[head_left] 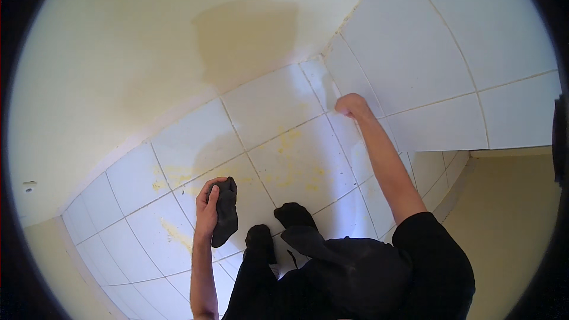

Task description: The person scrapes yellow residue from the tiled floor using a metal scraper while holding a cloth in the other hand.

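Note:
In my left hand (208, 202) is a long, dark grey piece that looks like folded cloth (225, 213), with my thumb lying across its near side. It hangs above the white tiled floor (201, 124), left of my feet. My right arm reaches far forward to the right. My right hand (351, 105) is closed in a fist, by the corner where the floor meets the tiled side wall (409, 53). Whatever its fingers may hold is hidden.
Yellow smears (284, 145) and small dark specks mark the floor tiles. My feet in black socks (294, 216) stand close together. A cream wall (118, 41) runs along the far side. At right, the tiled block ends in an edge (510, 147).

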`<action>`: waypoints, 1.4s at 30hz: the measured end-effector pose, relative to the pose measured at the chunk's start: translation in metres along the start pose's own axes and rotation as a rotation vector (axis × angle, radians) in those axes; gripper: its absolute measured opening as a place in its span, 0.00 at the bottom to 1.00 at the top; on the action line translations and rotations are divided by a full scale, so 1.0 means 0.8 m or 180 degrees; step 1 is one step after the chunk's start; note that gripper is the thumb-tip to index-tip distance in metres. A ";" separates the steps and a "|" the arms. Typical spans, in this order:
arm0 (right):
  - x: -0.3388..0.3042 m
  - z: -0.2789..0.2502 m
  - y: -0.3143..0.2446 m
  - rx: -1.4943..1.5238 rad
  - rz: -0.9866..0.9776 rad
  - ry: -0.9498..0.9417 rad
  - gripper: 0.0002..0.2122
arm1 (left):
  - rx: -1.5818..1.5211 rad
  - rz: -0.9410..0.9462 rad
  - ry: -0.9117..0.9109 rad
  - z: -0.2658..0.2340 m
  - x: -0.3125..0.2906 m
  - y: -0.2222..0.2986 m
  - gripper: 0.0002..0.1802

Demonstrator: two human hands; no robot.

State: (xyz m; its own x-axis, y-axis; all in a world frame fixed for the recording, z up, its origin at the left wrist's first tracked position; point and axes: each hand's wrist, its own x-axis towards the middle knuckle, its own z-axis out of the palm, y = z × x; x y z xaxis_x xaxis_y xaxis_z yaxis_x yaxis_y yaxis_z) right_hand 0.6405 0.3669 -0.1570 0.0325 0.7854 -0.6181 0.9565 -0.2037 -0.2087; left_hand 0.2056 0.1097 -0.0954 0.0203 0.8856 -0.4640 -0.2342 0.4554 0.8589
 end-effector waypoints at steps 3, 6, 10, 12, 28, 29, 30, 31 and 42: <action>-0.005 -0.021 -0.016 -0.1077 0.0325 -0.1103 0.20 | 0.0108 0.0066 -0.0010 -0.008 -0.004 -0.003 0.17; -0.004 -0.016 -0.029 0.0039 0.0088 0.0024 0.18 | 0.0105 0.0060 -0.0027 -0.008 -0.005 -0.004 0.17; 0.061 0.028 0.014 -0.0488 -0.0961 0.1524 0.21 | -0.0053 -0.0034 -0.0078 0.001 0.000 0.001 0.15; 0.064 0.036 0.010 0.0448 0.0015 0.1241 0.22 | -0.0048 -0.0051 -0.0063 0.002 0.003 0.000 0.15; 0.032 0.049 0.009 0.1519 0.0487 0.1299 0.26 | 0.0020 -0.0019 -0.0059 0.002 0.002 -0.003 0.15; 0.040 0.051 0.014 0.1643 0.0645 0.1144 0.24 | 0.0003 -0.0028 -0.0060 0.003 0.003 -0.003 0.15; 0.044 0.054 0.021 0.1765 0.0807 0.0995 0.21 | 0.0006 -0.0034 -0.0078 0.007 0.004 -0.001 0.15; 0.046 0.067 0.033 0.1771 0.0823 0.0987 0.21 | 0.0006 -0.0067 -0.0083 0.010 0.004 0.001 0.15; -0.073 0.106 -0.024 0.4462 0.0544 0.0026 0.15 | 0.0022 -0.0091 -0.0123 0.010 0.003 -0.002 0.14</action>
State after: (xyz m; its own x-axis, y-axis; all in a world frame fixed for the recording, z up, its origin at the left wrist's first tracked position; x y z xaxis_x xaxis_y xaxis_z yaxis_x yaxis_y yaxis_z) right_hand 0.5958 0.2758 -0.1809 0.1234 0.6945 -0.7088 -0.1368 -0.6956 -0.7053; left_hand 0.2140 0.1121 -0.0958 0.0645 0.8750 -0.4797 -0.2264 0.4810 0.8470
